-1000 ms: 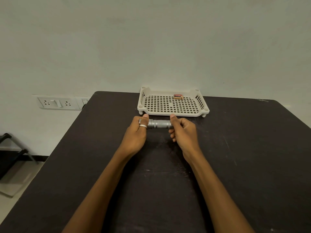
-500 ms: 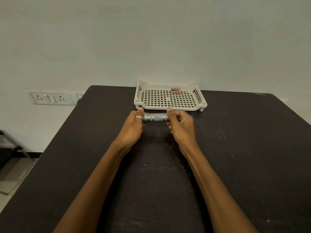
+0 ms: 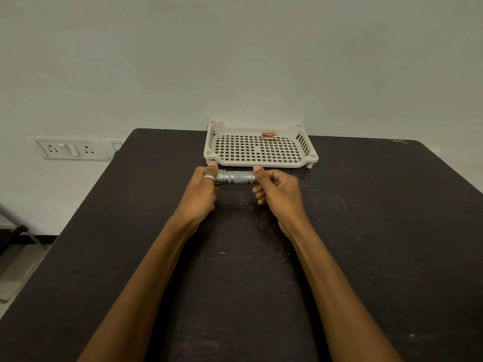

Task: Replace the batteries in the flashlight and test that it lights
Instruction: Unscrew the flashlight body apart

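My left hand (image 3: 202, 189): curled around one end of the flashlight (image 3: 236, 178), to steady it.
My right hand (image 3: 277, 190): pinches the other end, probably to unscrew it.
Flashlight: horizontal, just before the tray (image 3: 261, 163).
Batteries (image 3: 269, 136): in the tray's far side, waiting.
Table (image 3: 235, 257): dark, scratched.
Wall: pale, with sockets (image 3: 70, 149).

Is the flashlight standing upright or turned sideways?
Sideways: the flashlight runs level between the left hand and the right hand, each gripping one end.
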### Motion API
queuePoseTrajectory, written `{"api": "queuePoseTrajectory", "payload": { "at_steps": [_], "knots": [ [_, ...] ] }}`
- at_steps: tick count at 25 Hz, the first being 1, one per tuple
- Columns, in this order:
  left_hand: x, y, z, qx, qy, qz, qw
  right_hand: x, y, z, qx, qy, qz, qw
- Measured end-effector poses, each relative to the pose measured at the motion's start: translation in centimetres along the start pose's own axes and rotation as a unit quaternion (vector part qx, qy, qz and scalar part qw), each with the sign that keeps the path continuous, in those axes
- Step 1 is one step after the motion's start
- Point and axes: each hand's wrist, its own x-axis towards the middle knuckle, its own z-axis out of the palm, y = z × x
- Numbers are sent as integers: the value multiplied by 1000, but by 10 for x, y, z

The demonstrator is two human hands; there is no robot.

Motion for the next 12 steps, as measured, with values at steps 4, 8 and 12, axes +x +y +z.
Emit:
{"api": "queuePoseTrajectory", "payload": {
  "at_steps": [4,8,12],
  "knots": [
    [0,1,0,-8,1,-1,1000,1,-1,0,34,-10,-8,999],
    [1,2,-4,-59,6,-14,998,1,-2,0,61,-47,-27,997],
    [2,3,-6,-85,13,-19,996,1,-2,-3,69,-67,-44,994]
  ]
}}
